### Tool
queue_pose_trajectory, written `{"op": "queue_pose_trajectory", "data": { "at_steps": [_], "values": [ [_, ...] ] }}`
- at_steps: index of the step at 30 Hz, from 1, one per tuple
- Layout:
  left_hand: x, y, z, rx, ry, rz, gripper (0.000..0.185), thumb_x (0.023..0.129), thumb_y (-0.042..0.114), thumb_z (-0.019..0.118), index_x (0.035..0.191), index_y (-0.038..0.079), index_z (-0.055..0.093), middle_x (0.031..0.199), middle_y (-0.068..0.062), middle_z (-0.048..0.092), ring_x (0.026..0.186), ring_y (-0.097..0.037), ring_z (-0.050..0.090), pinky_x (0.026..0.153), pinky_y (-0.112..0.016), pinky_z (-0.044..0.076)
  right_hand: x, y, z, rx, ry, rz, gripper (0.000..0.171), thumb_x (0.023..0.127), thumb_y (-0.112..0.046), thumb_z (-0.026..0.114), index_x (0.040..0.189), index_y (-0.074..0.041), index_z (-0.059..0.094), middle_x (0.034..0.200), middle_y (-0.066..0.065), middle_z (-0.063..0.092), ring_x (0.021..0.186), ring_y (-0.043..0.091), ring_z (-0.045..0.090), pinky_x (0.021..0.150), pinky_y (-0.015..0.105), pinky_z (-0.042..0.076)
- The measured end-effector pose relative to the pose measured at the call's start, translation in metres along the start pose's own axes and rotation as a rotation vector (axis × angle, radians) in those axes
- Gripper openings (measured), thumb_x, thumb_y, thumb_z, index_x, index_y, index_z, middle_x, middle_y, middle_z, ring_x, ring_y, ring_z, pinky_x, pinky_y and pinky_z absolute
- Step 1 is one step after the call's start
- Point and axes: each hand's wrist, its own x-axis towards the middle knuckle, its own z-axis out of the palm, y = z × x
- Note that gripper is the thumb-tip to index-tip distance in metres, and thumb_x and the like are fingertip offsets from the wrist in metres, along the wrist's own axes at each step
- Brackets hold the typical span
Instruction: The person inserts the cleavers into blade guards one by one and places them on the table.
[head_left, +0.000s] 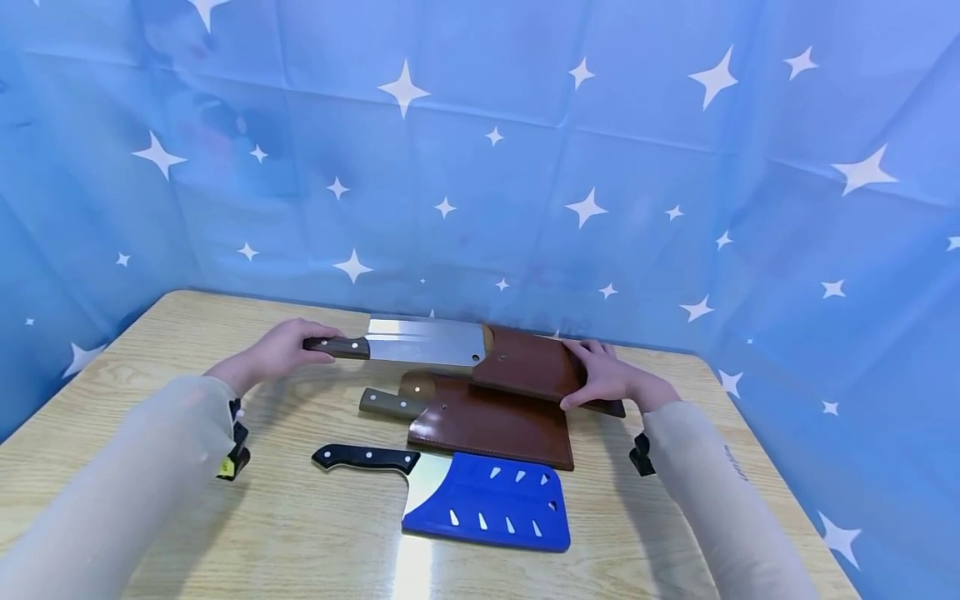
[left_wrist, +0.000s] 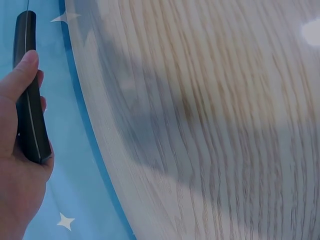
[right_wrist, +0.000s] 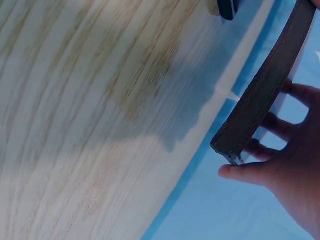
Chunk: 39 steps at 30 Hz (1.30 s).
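In the head view my left hand (head_left: 283, 348) grips the dark handle (head_left: 347, 347) of a wide-bladed cleaver (head_left: 423, 342). The left wrist view shows the thumb lying along that handle (left_wrist: 31, 115), fingers curled round it. A brown leather sheath (head_left: 525, 365) covers the far end of the blade, while much of the shiny steel stays bare. My right hand (head_left: 613, 379) holds the sheath's right end, thumb on the near side. In the right wrist view the sheath (right_wrist: 265, 85) is seen edge-on between thumb and fingers, the blade hidden inside it.
Just nearer lies a second cleaver with an olive handle (head_left: 390, 405) in a brown sheath (head_left: 498, 425). Closest to me is a black-handled cleaver (head_left: 367, 457) in a slotted blue cover (head_left: 495, 504). A star-patterned blue cloth (head_left: 480, 167) hangs behind the wooden table (head_left: 300, 542).
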Motion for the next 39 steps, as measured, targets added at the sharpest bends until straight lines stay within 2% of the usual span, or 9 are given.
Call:
{"op": "queue_pose_trajectory", "data": {
  "at_steps": [5,13,20,27,39],
  "values": [
    [0.0,0.003,0.002,-0.026,-0.021,-0.008,0.036,0.084,0.008,0.067,0.119,0.001,0.063,0.115,-0.02,0.064,0.102,-0.033,0.059,0.088,-0.049,0.044,0.001,-0.008,0.0,0.0,-0.01,-0.009,0.115,0.066,-0.056,0.076,0.151,-0.012,0.013,0.15,0.025,0.014,0.132,0.046,0.014,0.098,0.066,0.029],
    [0.008,0.013,0.009,-0.042,-0.05,0.015,0.036,0.085,0.011,0.067,0.119,0.001,0.063,0.116,-0.019,0.064,0.103,-0.03,0.059,0.088,-0.047,0.044,0.003,-0.018,-0.004,-0.027,-0.009,-0.015,0.114,0.067,-0.056,0.076,0.151,-0.013,0.012,0.149,0.025,0.016,0.132,0.045,0.016,0.098,0.065,0.03],
    [0.015,0.018,0.014,-0.044,-0.05,0.031,0.036,0.085,0.011,0.067,0.119,0.001,0.063,0.116,-0.019,0.064,0.099,-0.028,0.06,0.085,-0.044,0.045,0.005,-0.024,-0.006,-0.033,-0.005,-0.028,0.114,0.067,-0.056,0.076,0.151,-0.012,0.013,0.15,0.027,0.015,0.134,0.047,0.014,0.099,0.066,0.027],
    [0.018,0.021,0.018,-0.06,-0.08,0.055,0.034,0.086,0.011,0.067,0.118,0.002,0.063,0.114,-0.017,0.065,0.093,-0.022,0.06,0.08,-0.038,0.045,0.007,-0.031,-0.006,-0.041,0.003,-0.038,0.113,0.067,-0.055,0.076,0.151,-0.014,0.013,0.15,0.025,0.014,0.134,0.046,0.012,0.1,0.066,0.025],
    [0.026,0.026,0.022,-0.049,-0.069,0.067,0.037,0.086,0.013,0.067,0.12,0.003,0.062,0.117,-0.017,0.065,0.099,-0.025,0.06,0.084,-0.041,0.045,0.013,-0.043,-0.008,-0.032,0.001,-0.046,0.114,0.066,-0.058,0.076,0.151,-0.017,0.013,0.149,0.021,0.018,0.132,0.041,0.016,0.1,0.063,0.029]
  ]
}}
